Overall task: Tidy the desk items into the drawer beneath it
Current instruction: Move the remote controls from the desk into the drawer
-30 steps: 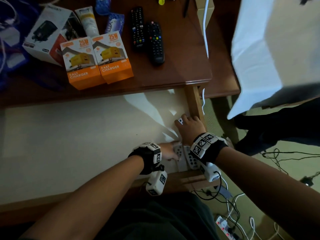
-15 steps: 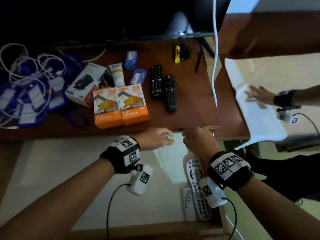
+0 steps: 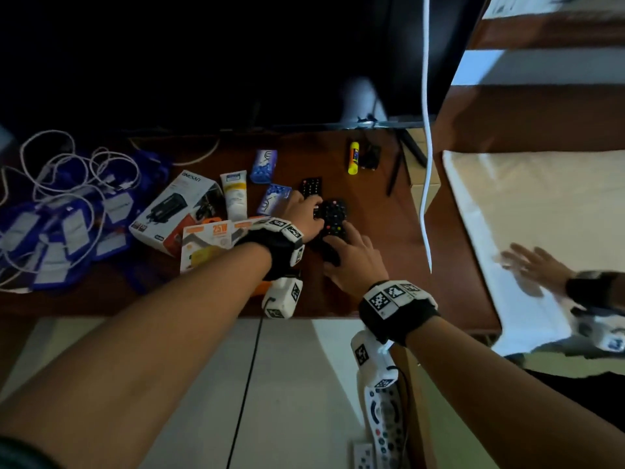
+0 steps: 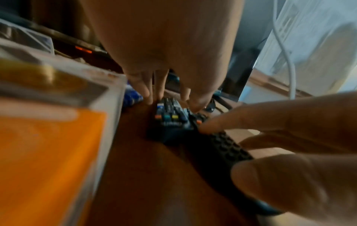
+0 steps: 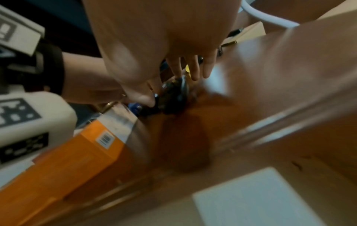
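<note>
Head view shows the two black remotes we are after lying side by side on the brown desk (image 3: pixel 389 231), long axes running from the desk's front edge toward the dark screen at the back, so they point away from us. The left remote (image 3: pixel 311 187) sits a little farther back; the right remote (image 3: pixel 334 218) is nearer, its coloured buttons facing up.

Our left hand (image 3: pixel 302 213) reaches over the left remote with fingers extended downward; the left wrist view shows the fingertips (image 4: pixel 146 91) at the remote's far end, not yet curled round it. Our right hand (image 3: pixel 355 262) lies over the near end of the right remote, fingers spread and bent loosely, resting on the buttons but, as far as we can tell, not clamped. We judge both hands are settling onto the remotes lengthwise so each can be lifted by its sides.

Just left of the remotes stand the orange charger boxes (image 3: pixel 206 245), crowding our left wrist. Below the desk edge the drawer (image 3: pixel 169 384) stands open, and two pale remotes (image 3: pixel 385 424) already lie along its right side, which suggests the black ones will go in beside them, aligned the same way.
</note>
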A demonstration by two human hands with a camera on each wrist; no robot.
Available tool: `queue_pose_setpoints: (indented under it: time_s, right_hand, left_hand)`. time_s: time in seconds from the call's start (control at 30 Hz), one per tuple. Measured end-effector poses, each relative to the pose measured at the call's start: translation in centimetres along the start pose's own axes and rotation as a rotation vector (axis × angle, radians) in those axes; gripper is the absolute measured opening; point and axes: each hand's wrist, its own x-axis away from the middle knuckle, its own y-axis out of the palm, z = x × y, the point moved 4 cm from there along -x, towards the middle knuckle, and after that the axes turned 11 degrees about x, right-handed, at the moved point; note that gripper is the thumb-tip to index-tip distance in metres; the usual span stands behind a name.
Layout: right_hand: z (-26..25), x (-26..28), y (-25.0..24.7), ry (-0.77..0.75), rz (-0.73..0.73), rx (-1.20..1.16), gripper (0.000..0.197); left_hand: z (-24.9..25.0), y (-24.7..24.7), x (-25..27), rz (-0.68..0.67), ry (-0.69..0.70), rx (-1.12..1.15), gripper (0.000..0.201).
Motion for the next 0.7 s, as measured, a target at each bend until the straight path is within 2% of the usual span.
queue_pose_setpoints:
  time_s: [0.13, 0.23, 0.4, 0.5, 0.6, 0.7]
  right_hand:
    - [0.9, 0.5, 1.3, -0.014, 0.076, 0.003, 0.057]
    - [1.6, 1.1, 1.6, 0.000, 0.132, -0.059, 0.052]
    - [2.0, 2.2, 1.6, 0.035, 0.242, -0.118, 0.034]
    - [2.5, 3.2, 1.5, 0.098, 0.273, -0.101, 0.030]
    - [3.0, 5.0, 1.8, 0.210, 0.251, -0.141, 0.038]
    - [3.6, 7.9, 2.6, 0.323, 0.295, -0.359, 0.055]
  left_hand:
    - [0.0, 1.8, -1.1, 0.004, -0.078, -0.090, 0.056]
    - [0.4, 2.1, -1.3, -0.017, -0.142, -0.098, 0.049]
    - [0.8, 2.9, 0.1, -0.064, -0.132, -0.072, 0.034]
    - [1.3, 3.9, 2.3, -0.113, -0.151, -0.075, 0.035]
    - [1.6, 5.2, 5.1, -0.158, -0.149, -0.010, 0.040]
    - [1.3, 6.7, 8.7, -0.143, -0.130, 0.170, 0.046]
